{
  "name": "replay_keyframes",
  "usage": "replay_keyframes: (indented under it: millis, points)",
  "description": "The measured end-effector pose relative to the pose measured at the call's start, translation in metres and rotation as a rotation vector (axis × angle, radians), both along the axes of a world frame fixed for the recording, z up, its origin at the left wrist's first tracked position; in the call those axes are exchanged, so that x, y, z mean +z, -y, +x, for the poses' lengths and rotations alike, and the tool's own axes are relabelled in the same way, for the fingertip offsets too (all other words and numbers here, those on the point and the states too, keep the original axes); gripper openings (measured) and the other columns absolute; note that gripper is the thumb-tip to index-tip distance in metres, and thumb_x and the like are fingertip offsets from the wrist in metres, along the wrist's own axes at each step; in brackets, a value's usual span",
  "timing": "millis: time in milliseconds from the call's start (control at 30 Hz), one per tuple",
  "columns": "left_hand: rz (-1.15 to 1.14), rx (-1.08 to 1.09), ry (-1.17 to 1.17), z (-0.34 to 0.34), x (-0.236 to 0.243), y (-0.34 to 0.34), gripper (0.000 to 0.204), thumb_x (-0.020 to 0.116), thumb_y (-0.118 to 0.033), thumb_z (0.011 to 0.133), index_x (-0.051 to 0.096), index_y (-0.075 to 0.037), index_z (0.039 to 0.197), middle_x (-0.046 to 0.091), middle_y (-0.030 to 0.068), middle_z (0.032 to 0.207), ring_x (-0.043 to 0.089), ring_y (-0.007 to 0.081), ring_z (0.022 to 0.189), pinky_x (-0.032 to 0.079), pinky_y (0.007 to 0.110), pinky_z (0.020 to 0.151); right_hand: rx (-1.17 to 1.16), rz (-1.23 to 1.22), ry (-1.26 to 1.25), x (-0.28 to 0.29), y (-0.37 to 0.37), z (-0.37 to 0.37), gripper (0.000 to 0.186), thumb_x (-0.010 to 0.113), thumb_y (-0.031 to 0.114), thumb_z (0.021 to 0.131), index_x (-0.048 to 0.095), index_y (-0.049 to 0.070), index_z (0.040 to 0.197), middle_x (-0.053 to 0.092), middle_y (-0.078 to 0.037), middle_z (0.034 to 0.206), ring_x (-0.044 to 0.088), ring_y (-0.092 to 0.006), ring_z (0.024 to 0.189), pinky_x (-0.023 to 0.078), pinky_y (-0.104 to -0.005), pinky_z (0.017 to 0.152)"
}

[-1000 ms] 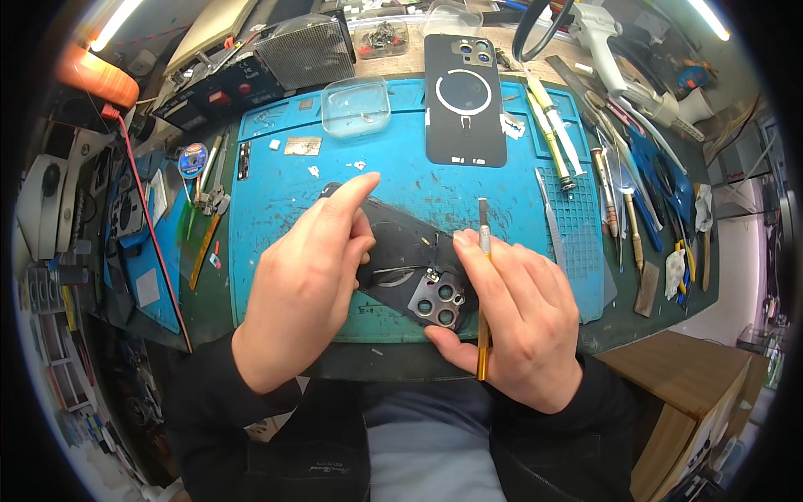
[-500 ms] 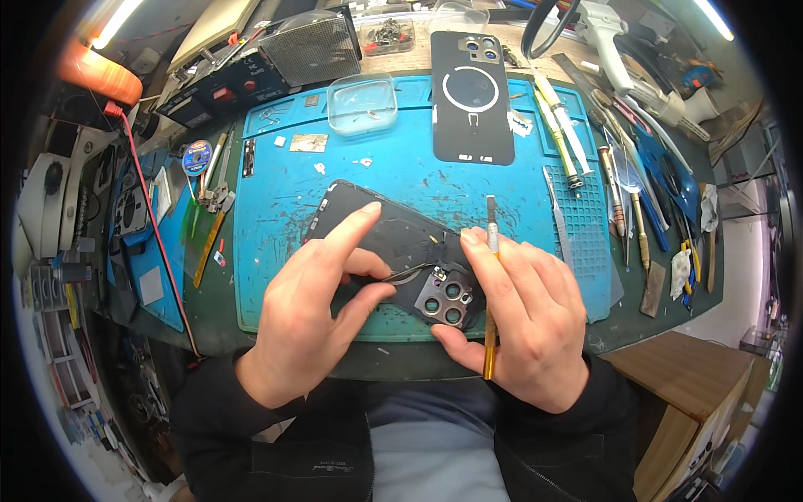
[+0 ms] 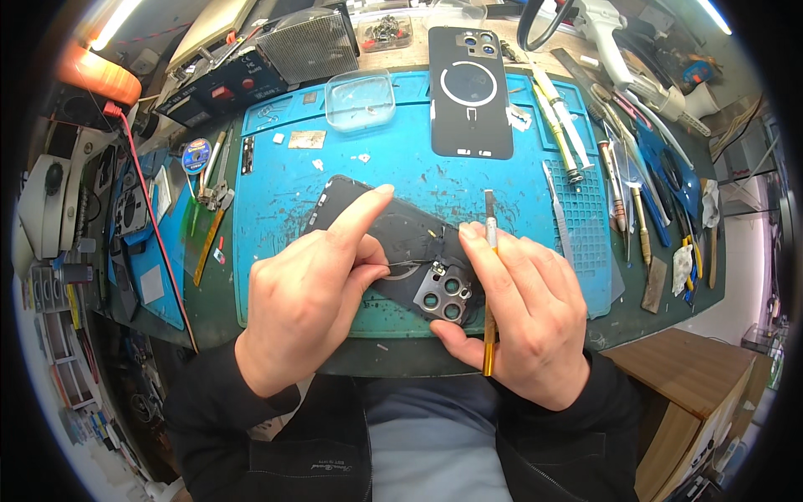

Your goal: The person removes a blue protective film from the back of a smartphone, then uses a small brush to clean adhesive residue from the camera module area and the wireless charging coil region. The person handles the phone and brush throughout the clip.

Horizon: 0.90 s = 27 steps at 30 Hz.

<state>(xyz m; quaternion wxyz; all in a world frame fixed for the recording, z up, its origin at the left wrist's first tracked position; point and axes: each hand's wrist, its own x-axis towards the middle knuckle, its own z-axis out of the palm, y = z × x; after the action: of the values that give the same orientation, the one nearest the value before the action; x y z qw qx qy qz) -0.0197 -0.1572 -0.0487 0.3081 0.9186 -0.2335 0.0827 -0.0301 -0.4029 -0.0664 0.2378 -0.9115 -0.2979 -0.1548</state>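
A dark phone back panel [image 3: 339,197] lies tilted on the blue mat, its camera plate with round lens rings [image 3: 445,294] toward my right hand. My left hand [image 3: 305,289] pinches a thin strip [image 3: 408,263] between thumb and finger. The strip reaches to a small part beside the camera plate; I cannot make out its exact kind. My right hand [image 3: 535,314] grips the panel's right edge by the camera plate. That same hand also holds a slim gold-handled knife [image 3: 490,335], its flat blade pointing away from me.
Farther back lies another phone back panel [image 3: 470,125] with a white ring. Beside it stands a clear plastic box [image 3: 360,102]. Syringes [image 3: 562,134] and several tools lie at the right of the blue mat [image 3: 284,192]. A red cable [image 3: 155,213] runs along the left.
My left hand has closed more around the strip, and its raised index finger has shifted slightly up and right. The strip looks straighter. My right hand keeps its hold, nearly still.
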Motion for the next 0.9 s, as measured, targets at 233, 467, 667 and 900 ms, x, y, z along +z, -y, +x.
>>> replay_keyframes:
  millis: [233, 467, 667, 900]
  points:
    - [0.01, -0.002, 0.001, 0.0011, 0.001, 0.0006, 0.072, 0.076, 0.012, 0.083, 0.053, -0.002, 0.149, 0.073, 0.0075, 0.088, 0.074, 0.0214, 0.08, 0.062, 0.032, 0.074, -0.002, -0.006, 0.007, 0.0, -0.0003, -0.0004, 0.073, 0.082, 0.041, 0.083, 0.064, -0.002, 0.138, 0.071, -0.016, 0.123, 0.067, -0.0344, 0.108, 0.054, -0.0441, 0.094]
    - [0.033, 0.005, 0.013, 0.0022, -0.0004, -0.0003, 0.072, 0.076, 0.012, 0.083, 0.053, -0.002, 0.149, 0.072, 0.0068, 0.088, 0.072, 0.0209, 0.08, 0.062, 0.032, 0.073, 0.002, -0.006, 0.006, 0.0008, -0.0001, 0.0003, 0.072, 0.083, 0.041, 0.083, 0.064, -0.002, 0.138, 0.071, -0.016, 0.123, 0.067, -0.0343, 0.108, 0.053, -0.0438, 0.094]
    - [0.049, 0.016, 0.031, 0.0023, -0.0003, 0.0017, 0.072, 0.076, 0.012, 0.082, 0.054, -0.002, 0.149, 0.071, 0.0068, 0.088, 0.072, 0.0211, 0.08, 0.062, 0.032, 0.072, 0.001, -0.009, 0.007, 0.0006, -0.0008, 0.0004, 0.073, 0.083, 0.04, 0.082, 0.064, -0.002, 0.138, 0.071, -0.016, 0.124, 0.067, -0.0344, 0.108, 0.054, -0.0437, 0.094]
    - [0.026, 0.027, 0.001, 0.0034, -0.0004, 0.0017, 0.072, 0.076, 0.013, 0.084, 0.052, -0.002, 0.15, 0.072, 0.0065, 0.088, 0.072, 0.0191, 0.08, 0.063, 0.031, 0.072, 0.0, -0.008, 0.008, -0.0006, 0.0, -0.0003, 0.074, 0.084, 0.039, 0.081, 0.063, -0.002, 0.138, 0.071, -0.016, 0.124, 0.067, -0.0348, 0.108, 0.054, -0.044, 0.094]
